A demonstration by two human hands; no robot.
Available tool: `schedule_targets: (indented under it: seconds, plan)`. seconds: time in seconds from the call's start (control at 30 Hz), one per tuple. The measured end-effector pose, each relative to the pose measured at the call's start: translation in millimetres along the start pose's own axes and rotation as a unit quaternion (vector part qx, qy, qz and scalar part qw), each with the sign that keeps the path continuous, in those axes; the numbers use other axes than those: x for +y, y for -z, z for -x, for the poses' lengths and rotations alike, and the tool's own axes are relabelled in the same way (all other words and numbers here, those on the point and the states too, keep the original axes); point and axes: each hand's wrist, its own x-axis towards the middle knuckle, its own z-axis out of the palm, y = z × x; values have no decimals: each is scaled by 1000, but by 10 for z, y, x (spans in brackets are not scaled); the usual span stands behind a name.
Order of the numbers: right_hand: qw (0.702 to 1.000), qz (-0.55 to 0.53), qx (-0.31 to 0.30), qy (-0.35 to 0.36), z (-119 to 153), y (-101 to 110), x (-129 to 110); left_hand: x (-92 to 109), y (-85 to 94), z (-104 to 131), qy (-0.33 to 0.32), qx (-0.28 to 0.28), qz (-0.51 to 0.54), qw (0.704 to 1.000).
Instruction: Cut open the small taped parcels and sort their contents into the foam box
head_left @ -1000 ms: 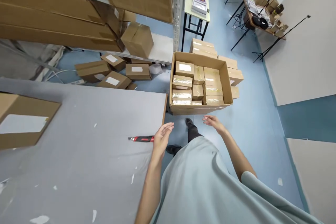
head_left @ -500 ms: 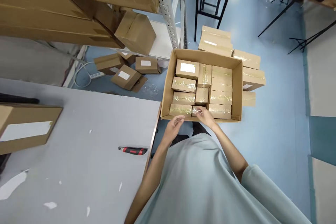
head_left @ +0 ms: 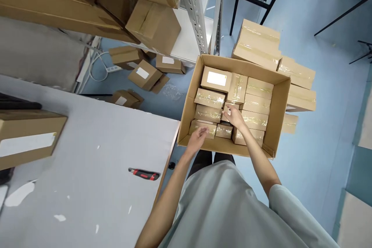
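Note:
A large open carton (head_left: 280, 118) in front of me holds several small taped cardboard boxes in rows. My right hand (head_left: 236, 118) reaches over the middle column, its fingers apart and at the top of a small box (head_left: 229, 107), which it partly covers. Whether the fingertips touch that box I cannot tell. Another small box (head_left: 224, 131) lies just in front of it, with a dark gap between the two. At the carton's near left, my left hand (head_left: 198, 138) hovers with loosely bent fingers, nothing visible in them, beside a taped box (head_left: 200, 127).
A grey table (head_left: 95, 139) on the left bears a red-and-black utility knife (head_left: 144, 174) and a labelled carton (head_left: 31, 137). Behind stands a metal shelf (head_left: 193, 4) with large cartons. More boxes (head_left: 257, 42) sit beyond the open carton, and loose ones (head_left: 145, 74) lie under the shelf.
My right hand has moved from the front small box of the middle column to the one behind it. My left hand now reaches inside the near edge. The whole view has shifted and turned slightly.

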Motion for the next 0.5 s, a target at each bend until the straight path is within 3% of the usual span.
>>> schedule_targets:
  seconds: [0.13,0.27,0.37,0.5]
  plan:
    - [997,68,-18,12,-728,-92,-30,-125,50,-433,49,27,5,998]
    - [974,198,-110,0,-1305,-517,-66,-162,63,-718,54,36,-4,998]
    - [943,290,-163,-13,-1500,-870,-38,-164,84,-709,31,45,-1,999]
    - [929,347,-129,7,-1443,-1066,24,-203,117,-469,20,42,20,999]
